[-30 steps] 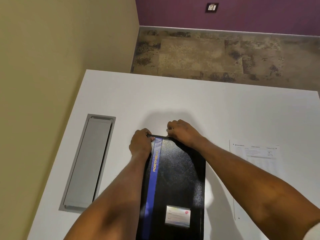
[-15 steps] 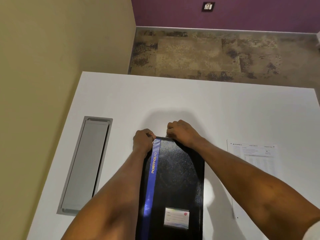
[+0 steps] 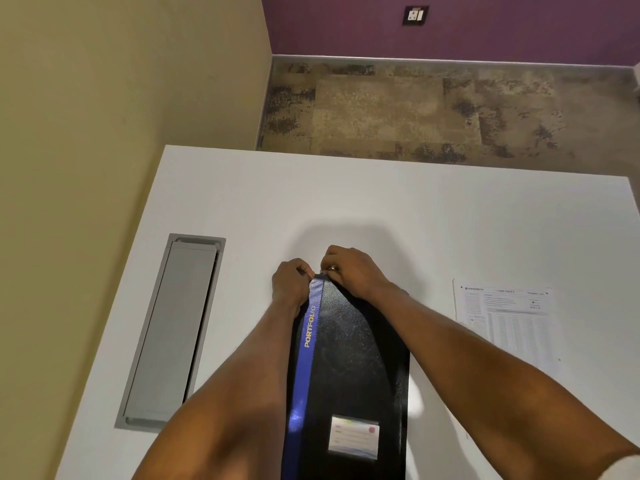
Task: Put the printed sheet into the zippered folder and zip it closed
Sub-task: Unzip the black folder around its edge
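Head view: both hands (image 3: 318, 275) pinch the folder's (image 3: 349, 358) far edge.

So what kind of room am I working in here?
Probably an office or meeting room: a white table with a built-in grey cable hatch, patterned carpet tiles on the floor, and a wall socket on the purple wall.

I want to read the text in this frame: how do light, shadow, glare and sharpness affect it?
Head view: soft shadow lies on the white table beyond both hands; sheen glares on the folder, its blue stripe and its label pocket; "PORTFOLIO" reads clearly; the printed sheet is too fine to read; wide-angle distortion bends the table edges.
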Demonstrator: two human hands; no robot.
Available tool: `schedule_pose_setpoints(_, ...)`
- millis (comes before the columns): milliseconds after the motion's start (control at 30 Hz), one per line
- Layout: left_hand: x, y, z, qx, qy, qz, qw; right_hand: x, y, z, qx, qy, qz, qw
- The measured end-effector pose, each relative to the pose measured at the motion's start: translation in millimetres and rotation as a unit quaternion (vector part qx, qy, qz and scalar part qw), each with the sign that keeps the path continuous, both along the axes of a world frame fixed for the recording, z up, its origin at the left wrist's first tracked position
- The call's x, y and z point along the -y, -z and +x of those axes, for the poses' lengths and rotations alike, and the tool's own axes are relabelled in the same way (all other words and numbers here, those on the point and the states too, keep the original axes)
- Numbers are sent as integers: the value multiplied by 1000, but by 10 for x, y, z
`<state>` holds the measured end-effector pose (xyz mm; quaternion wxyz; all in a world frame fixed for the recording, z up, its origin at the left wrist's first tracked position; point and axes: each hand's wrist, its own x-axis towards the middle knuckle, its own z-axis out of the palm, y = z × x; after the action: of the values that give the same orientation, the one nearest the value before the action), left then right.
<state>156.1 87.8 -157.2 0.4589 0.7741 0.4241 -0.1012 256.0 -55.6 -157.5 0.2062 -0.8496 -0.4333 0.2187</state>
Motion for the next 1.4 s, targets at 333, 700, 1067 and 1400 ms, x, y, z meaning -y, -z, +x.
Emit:
schedule_pose_setpoints(333, -24, -1, -24, 11, -34, -30, 999, 47, -37, 174, 51, -75, -59, 994)
schedule_pose_setpoints(700, -8, 16, -26, 14, -67, -49, 996, 799, -44, 310, 81, -56, -94, 991)
schedule_pose_setpoints(1067, 55, 22, -19, 18, -67, -28, 997, 1475, -122, 11, 59, 146, -71, 985)
schedule_pose_setpoints(1400, 102, -22, -38, 7, -78, 10, 997, 1703, -46, -203, 52, 202, -72, 975)
